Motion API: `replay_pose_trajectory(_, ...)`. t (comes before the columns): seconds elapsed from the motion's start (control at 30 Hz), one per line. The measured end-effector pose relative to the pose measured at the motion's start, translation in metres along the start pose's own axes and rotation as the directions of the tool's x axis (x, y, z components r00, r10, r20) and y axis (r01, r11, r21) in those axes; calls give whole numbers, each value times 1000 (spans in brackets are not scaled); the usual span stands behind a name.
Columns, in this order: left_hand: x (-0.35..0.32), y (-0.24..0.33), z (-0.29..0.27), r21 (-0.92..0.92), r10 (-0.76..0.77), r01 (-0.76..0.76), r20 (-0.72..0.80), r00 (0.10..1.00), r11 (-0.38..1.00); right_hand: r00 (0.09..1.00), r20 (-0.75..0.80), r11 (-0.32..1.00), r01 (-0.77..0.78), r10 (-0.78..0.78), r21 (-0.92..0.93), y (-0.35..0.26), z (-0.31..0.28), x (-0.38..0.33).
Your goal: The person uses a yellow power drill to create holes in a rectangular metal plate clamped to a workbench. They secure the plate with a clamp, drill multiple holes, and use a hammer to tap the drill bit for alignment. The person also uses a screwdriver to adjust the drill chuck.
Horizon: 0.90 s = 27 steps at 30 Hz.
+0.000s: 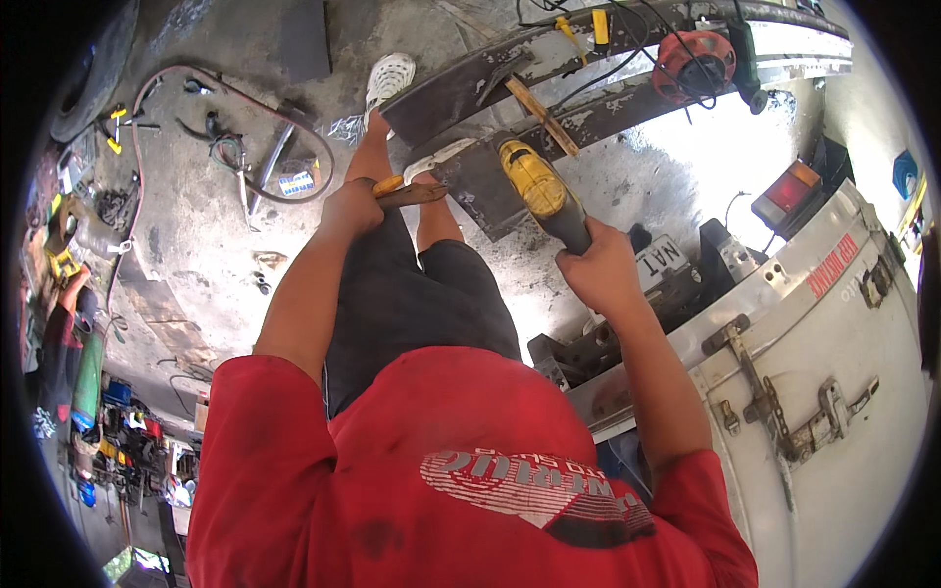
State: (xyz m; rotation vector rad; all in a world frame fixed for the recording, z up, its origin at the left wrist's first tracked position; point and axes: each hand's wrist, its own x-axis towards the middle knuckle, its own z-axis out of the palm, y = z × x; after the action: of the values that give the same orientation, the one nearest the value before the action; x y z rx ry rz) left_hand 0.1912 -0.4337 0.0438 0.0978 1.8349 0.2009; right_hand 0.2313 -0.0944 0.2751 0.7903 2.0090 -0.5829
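My left hand [355, 208] is closed round a small hand tool [412, 195] with an orange-yellow grip and a flat brown part; its exact kind is unclear. In my right hand [605, 267] is the dark rear end of a yellow-and-black power tool [534, 179], its body pointing away from me. The front end of the power tool is over a long dark metal beam [627, 103] with chipped paint. A wooden stick [544, 116] lies across the beam, just beyond the power tool.
A red cable reel [694, 67] with black cords sits on the far beam. At the right stands a pale vehicle rear [823, 392] with latches and a red tail lamp [787, 199]. Hose [139, 176] and scattered tools lie on the left floor. My shoe [392, 78] is beside the beam.
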Motion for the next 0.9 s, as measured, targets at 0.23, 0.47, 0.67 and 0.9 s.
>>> replay_pose_trajectory(0.23, 2, -1, -3, -1, -11, 11, 36, 999, 1000, 999, -6, 999, 52, -52, 6, 11, -10, -16)
replay_pose_trajectory(0.47, 2, 1, 0, 44, -28, 28, 13, 1000, 999, 999, -7, 999, 42, -42, 2, 11, -10, -18)
replay_pose_trajectory(0.67, 5, -3, 2, 27, 5, -6, 9, 1000, 1000, 1000, -2, 995, 20, -20, 102, 26, -1, -9)
replay_pose_trajectory(0.9, 5, 6, 3, 113, 1, -4, 25, 1000, 994, 998, -34, 993, 56, -52, 101, 48, -8, -36)
